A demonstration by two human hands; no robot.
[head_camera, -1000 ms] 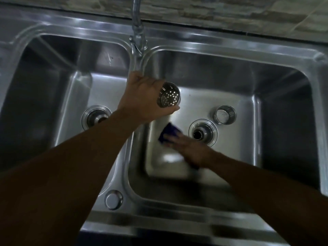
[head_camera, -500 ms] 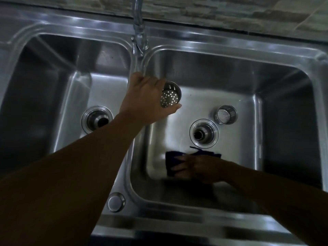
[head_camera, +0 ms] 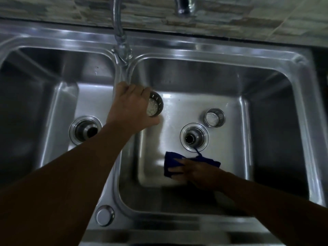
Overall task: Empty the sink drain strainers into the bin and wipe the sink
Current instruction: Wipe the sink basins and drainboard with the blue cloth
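Strainer (head_camera: 155, 106) held, second strainer (head_camera: 214, 117) loose — two; cloth (head_camera: 170, 157) one.

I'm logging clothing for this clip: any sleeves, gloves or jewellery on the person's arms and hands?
The left forearm and right forearm are bare to the frame edge. The left hand and right hand have no gloves, and no watch, bracelet or ring is visible, though dim light could hide a thin one.

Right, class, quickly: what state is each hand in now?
Left hand: closed round a strainer.
Right hand: open, straight fingers pressing the cloth.
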